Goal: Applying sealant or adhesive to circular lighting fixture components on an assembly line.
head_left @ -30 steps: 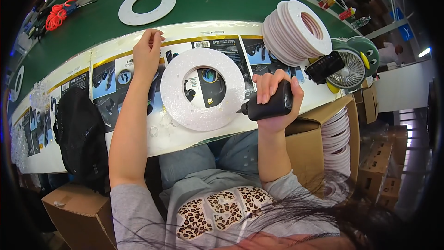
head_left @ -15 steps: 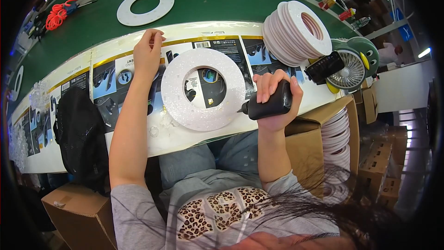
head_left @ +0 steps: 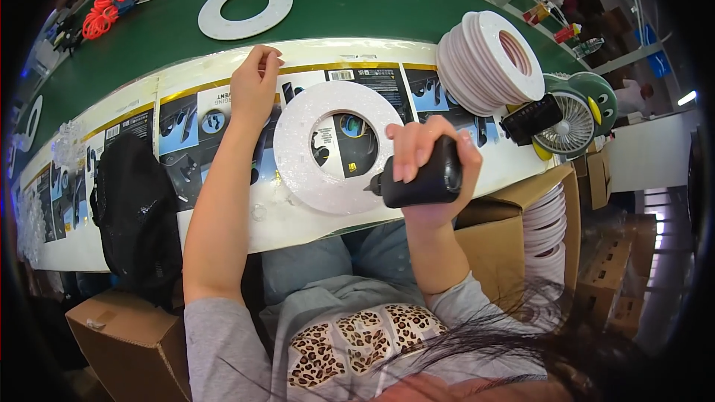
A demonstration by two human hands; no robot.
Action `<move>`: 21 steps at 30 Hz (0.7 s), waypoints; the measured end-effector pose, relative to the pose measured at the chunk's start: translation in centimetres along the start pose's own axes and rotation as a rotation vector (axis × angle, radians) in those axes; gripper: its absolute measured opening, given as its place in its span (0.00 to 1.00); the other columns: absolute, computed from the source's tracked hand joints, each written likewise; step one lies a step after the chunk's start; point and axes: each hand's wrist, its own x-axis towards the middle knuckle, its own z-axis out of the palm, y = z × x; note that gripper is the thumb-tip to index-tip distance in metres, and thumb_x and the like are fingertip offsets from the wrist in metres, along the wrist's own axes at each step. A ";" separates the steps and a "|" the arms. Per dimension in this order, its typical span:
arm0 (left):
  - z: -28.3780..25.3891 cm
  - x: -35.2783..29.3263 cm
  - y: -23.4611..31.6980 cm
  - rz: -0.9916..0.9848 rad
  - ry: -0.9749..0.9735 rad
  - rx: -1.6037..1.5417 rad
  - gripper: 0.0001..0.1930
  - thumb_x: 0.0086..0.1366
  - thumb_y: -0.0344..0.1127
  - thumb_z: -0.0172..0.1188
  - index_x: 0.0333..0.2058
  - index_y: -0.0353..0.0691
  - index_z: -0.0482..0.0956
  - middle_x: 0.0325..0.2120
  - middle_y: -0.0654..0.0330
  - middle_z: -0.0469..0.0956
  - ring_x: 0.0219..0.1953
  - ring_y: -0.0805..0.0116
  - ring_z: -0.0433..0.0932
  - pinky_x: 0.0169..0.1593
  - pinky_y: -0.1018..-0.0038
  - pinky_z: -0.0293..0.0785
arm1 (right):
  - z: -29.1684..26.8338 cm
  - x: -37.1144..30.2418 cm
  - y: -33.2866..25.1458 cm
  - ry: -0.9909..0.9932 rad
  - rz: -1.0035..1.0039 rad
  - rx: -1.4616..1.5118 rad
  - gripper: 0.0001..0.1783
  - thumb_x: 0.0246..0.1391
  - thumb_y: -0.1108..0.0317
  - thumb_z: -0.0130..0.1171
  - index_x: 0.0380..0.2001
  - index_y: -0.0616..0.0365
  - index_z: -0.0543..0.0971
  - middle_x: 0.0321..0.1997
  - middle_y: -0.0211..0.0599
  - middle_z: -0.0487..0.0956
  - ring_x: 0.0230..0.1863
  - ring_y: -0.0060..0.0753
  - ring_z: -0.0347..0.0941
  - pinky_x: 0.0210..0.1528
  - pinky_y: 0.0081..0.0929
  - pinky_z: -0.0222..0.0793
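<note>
A white ring-shaped disc [head_left: 298,171] with a speckled face lies flat before me on the printed sheets. My right hand [head_left: 432,156] grips a black squeeze bottle [head_left: 424,182], its narrow nozzle pointing left over the disc's lower right part. Whether the tip touches the disc, I cannot tell. My left hand [head_left: 255,83] rests beyond the disc's upper left, over the sheets, with its fingers curled in and nothing visible in them. To the right stands a leaning stack of similar white rings [head_left: 488,63].
Another white ring [head_left: 283,7] lies on the green tabletop [head_left: 342,7]. A black phone [head_left: 532,119] leans by a small fan [head_left: 570,123]. An open carton [head_left: 491,246] holds more rings. On the left are a black cloth item [head_left: 134,208] and a red coiled hose [head_left: 100,18].
The bottle in my right hand has shifted left relative to the disc, its nozzle now farther over the disc's face. The whole view has moved slightly; my left hand keeps its curled pose.
</note>
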 end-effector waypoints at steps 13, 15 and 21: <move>-0.2 -0.3 0.2 -0.005 -0.015 -0.011 0.09 0.66 0.34 0.50 0.35 0.36 0.76 0.26 0.57 0.80 0.28 0.69 0.78 0.36 0.74 0.73 | 1.2 0.7 2.7 -0.102 0.082 0.056 0.26 0.59 0.47 0.34 0.19 0.55 0.66 0.13 0.31 0.68 0.19 0.24 0.62 0.45 0.26 0.55; -0.1 -0.2 0.2 -0.001 -0.019 -0.007 0.09 0.66 0.36 0.50 0.35 0.36 0.76 0.26 0.55 0.80 0.29 0.63 0.80 0.36 0.71 0.74 | 1.2 0.7 2.6 -0.105 0.086 0.050 0.25 0.59 0.47 0.34 0.19 0.55 0.66 0.13 0.31 0.68 0.19 0.24 0.62 0.45 0.26 0.55; -0.3 -0.1 0.1 0.003 -0.007 0.026 0.09 0.66 0.36 0.51 0.35 0.36 0.76 0.26 0.55 0.81 0.29 0.63 0.80 0.36 0.71 0.74 | 1.5 0.7 2.9 -0.073 0.086 0.039 0.26 0.59 0.47 0.34 0.19 0.55 0.66 0.13 0.31 0.68 0.19 0.24 0.62 0.44 0.25 0.56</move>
